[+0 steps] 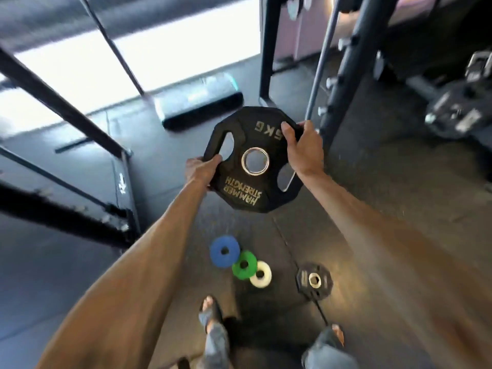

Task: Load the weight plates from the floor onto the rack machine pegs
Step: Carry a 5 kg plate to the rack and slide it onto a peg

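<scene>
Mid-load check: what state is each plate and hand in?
Large black plate: off the floor, in both hands
Left hand: grips its left edge
Right hand: grips its right edge
Blue plate: flat on floor
Green plate: flat on floor
White plate: flat on floor
Small black plate: flat on floor

A single wide-angle camera, worn on the person's head, gives the only view. It faces forward and steeply down, along both outstretched forearms to the floor [386, 209]. It is close to the hands: the left hand [198, 169] and right hand [303, 145] grip a weight plate [239, 190] just above the middle of the frame. The person's feet [210, 310] show at the bottom edge, where the lens looks almost straight down. Rack uprights [343, 62] slant in at the top, bent by the lens, and the outer parts are blurred.
</scene>
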Tool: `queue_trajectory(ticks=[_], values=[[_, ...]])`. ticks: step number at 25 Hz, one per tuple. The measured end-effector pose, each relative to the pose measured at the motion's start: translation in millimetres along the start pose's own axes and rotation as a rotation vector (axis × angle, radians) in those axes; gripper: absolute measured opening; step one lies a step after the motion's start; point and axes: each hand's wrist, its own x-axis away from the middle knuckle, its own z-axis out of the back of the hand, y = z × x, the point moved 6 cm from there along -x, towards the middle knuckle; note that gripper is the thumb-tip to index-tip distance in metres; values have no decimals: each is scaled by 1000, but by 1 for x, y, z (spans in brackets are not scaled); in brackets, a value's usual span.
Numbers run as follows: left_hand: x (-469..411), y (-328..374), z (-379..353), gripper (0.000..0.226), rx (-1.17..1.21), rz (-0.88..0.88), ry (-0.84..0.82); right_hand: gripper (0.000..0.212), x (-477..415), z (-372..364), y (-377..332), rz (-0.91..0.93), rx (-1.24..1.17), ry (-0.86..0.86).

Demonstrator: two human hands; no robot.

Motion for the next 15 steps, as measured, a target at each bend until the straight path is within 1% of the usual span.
queue_trajectory(ticks=[3,5,7,9,11,13,15], values=[[49,121,90,20,58,-250,47,46,-15,53,-133,137,-109,24],[93,188,150,21,89,-409,111,39,-11,88,-211,244,-181,41],[133,237,207,21,131,-543,166,34,-3,119,-277,346,-274,82],[170,263,262,22,173,-672,288,35,10,139,-330,424,-384,139],[211,274,310,24,183,-784,415,37,32,152,-373,490,-521,179],[255,276,349,25,168,-876,528,38,54,155,-404,517,-654,166],[298,266,383,28,123,-925,684,38,77,151,-427,545,-742,118]])
